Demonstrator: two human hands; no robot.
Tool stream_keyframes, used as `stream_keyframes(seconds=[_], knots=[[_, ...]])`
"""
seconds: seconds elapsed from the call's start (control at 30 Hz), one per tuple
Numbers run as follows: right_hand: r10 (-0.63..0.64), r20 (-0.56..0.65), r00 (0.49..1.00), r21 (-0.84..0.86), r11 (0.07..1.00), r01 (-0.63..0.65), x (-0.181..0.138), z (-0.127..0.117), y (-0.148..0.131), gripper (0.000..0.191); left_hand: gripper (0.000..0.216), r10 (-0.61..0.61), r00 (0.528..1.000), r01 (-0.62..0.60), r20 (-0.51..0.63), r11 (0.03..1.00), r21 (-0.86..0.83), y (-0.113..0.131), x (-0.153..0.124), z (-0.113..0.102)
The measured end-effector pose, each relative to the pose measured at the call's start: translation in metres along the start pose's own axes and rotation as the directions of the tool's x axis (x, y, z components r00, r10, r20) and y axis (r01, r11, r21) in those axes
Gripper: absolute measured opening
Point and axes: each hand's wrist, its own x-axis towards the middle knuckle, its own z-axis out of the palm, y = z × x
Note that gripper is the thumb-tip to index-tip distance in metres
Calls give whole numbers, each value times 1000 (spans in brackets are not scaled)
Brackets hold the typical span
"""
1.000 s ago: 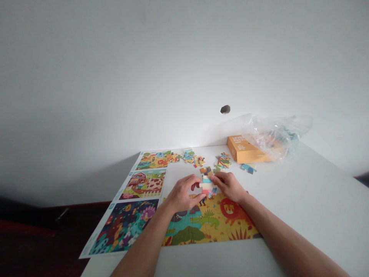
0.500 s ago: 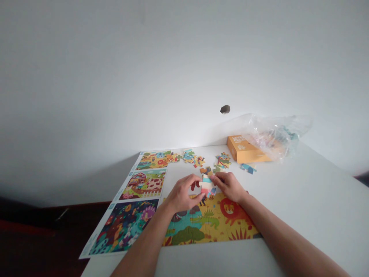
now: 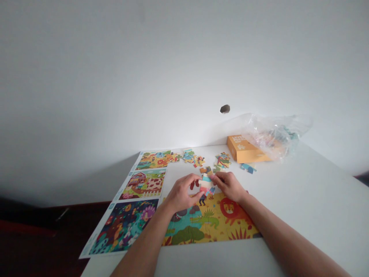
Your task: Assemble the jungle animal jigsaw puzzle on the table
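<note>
A striped puzzle piece point(image 3: 206, 184) in blue, cream and pink is held between both hands, above the top edge of the joined jigsaw puzzle point(image 3: 207, 223). My left hand point(image 3: 183, 194) pinches its left side with thumb and fingers. On the upper right corner of the piece, my right hand point(image 3: 230, 185) has its thumb and fingers closed. The joined part shows a lion, a crocodile and a green bush; my forearms cover some of its sides. Just beyond the hands lies an orange and brown loose piece point(image 3: 205, 169).
A printed picture sheet point(image 3: 122, 203) lies along the table's left edge. More loose puzzle pieces point(image 3: 188, 155) are scattered toward the back. At the back right stands a yellow puzzle box point(image 3: 240, 149) with a clear plastic bag point(image 3: 276, 134) over it. A white wall point(image 3: 173, 77) rises behind.
The striped piece has tilted very slightly between the fingers. Both hands keep nearly the same place and grip.
</note>
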Motion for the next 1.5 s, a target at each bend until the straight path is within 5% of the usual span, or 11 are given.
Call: stream_keyframes(seconds=[0.23,0.57,0.67,0.83,0.97,1.17,1.33,1.43,1.5], knots=[[-11,-119,993,-29,1000,7,-1,0,-1,45,29,1,999,-4,-43,997,-72,-6,1,1],[-92,24,995,-44,995,93,-2,3,-5,39,34,-5,1000,4,-16,996,-84,-8,3,5],[-78,-3,997,-80,994,78,-1,3,-2,36,31,-49,993,46,-104,998,-32,-11,4,2],[-42,5,999,-142,989,42,0,3,4,27,32,-311,883,345,-353,938,38,-31,5,2],[-72,16,997,-215,974,74,-1,3,3,22,31,-307,835,427,-457,885,185,-44,3,4],[-251,44,967,-357,900,250,-1,2,5,24,23,-379,871,478,-313,799,365,-34,2,8],[-242,118,963,-397,878,269,-2,4,7,33,29,-379,913,408,-151,846,344,-26,5,7],[-230,134,964,-400,878,265,-3,3,5,32,34,-370,913,408,-174,814,414,-36,5,4],[-221,145,964,-402,877,262,-3,1,4,32,43,-429,871,490,-239,728,479,-46,5,0]])
